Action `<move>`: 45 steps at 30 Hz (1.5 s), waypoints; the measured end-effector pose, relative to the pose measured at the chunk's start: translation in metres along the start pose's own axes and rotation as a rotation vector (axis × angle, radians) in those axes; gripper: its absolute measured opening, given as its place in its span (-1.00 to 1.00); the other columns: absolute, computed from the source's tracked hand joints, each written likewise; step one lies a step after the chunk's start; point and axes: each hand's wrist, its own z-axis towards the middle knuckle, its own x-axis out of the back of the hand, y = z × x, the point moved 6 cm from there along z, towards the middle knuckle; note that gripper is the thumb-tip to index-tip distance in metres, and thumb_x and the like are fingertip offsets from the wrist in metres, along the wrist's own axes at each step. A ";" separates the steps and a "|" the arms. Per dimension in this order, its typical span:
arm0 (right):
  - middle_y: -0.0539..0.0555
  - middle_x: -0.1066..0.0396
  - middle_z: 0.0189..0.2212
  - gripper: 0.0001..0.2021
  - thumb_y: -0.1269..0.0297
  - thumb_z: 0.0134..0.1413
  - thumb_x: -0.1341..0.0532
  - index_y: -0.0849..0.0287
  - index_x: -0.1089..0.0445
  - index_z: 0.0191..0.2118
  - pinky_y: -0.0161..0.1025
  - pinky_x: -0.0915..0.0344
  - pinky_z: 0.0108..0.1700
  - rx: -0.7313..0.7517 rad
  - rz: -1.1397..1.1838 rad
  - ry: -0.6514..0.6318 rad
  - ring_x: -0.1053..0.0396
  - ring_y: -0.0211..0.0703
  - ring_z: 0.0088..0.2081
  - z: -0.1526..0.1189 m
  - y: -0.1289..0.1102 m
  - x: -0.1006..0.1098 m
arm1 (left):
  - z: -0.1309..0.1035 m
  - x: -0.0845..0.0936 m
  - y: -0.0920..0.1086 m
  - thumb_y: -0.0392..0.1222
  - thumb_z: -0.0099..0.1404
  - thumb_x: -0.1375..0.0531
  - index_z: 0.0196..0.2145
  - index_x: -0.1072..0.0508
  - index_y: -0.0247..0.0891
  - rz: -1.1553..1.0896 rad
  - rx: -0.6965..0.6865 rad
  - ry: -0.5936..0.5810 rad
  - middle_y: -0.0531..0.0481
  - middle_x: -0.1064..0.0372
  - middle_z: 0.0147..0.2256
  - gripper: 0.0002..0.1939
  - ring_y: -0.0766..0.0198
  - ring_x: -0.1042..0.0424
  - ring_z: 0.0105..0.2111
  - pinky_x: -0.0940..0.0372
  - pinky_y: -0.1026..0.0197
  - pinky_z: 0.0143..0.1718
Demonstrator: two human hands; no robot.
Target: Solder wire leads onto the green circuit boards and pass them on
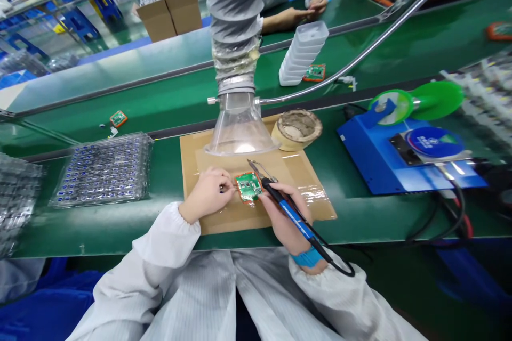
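Note:
A green circuit board [248, 185] with an orange-red rim lies on a brown cardboard sheet [320, 192] in front of me. At its left edge my left hand [210, 193] is closed in a pinch; a small dark piece shows by the fingers, too small to name. My right hand [286, 216] is wrapped around a blue and black soldering iron [295, 217], whose tip end reaches up past the board's upper right corner. Whether the tip touches anything I cannot tell. Just above the board hangs a clear fume hood [242, 125] on a grey hose.
A round, crusted pot [298, 129] sits behind the cardboard. Stacked clear trays of small parts [104, 170] stand left. On the right is a blue soldering machine [412, 154] with a green reel. Across the conveyor are white stacked cups [303, 56] and a co-worker's hands [298, 17].

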 end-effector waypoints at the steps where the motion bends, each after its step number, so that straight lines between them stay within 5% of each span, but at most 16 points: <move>1: 0.09 -0.60 -0.18 -0.78 0.16 0.17 -0.38 0.07 -0.49 -0.10 -0.09 -0.55 -0.05 0.008 -0.025 0.016 -0.60 -0.06 -0.16 -0.001 0.001 0.006 | 0.003 -0.002 -0.001 -0.29 0.26 -0.26 -0.53 -0.47 -0.24 0.036 -0.003 -0.024 -0.04 -0.54 -0.23 -0.80 0.11 -0.39 -0.12 -0.23 -0.04 0.03; 6: 0.14 -0.62 -0.19 -0.80 0.13 0.23 -0.32 0.07 -0.54 -0.10 -0.04 -0.58 -0.08 0.082 -0.109 0.003 -0.61 0.00 -0.18 -0.010 0.004 0.027 | 0.012 -0.005 -0.002 -0.30 0.27 -0.23 -0.54 -0.42 -0.24 0.095 -0.023 -0.091 -0.03 -0.52 -0.29 -0.78 0.12 -0.36 -0.16 -0.22 -0.01 0.01; 19: 0.06 -0.59 -0.34 -0.91 0.22 0.20 -0.30 0.06 -0.52 -0.20 -0.19 -0.51 -0.31 0.152 -0.174 -0.078 -0.57 -0.08 -0.34 -0.009 -0.002 0.022 | 0.027 -0.003 0.002 -0.35 0.13 -0.22 -0.60 -0.32 -0.23 0.086 -0.054 -0.231 -0.01 -0.50 -0.37 -0.79 0.13 -0.40 -0.19 -0.24 0.04 0.00; 45: 0.02 -0.55 -0.38 -0.94 0.34 0.18 -0.29 0.07 -0.47 -0.22 -0.22 -0.47 -0.31 0.261 -0.157 -0.120 -0.54 -0.14 -0.37 -0.003 -0.017 0.014 | 0.026 -0.001 -0.001 -0.43 0.12 -0.21 -0.59 -0.28 -0.23 0.012 -0.135 -0.223 0.00 -0.45 -0.41 -0.77 0.18 -0.38 -0.25 -0.29 0.14 -0.13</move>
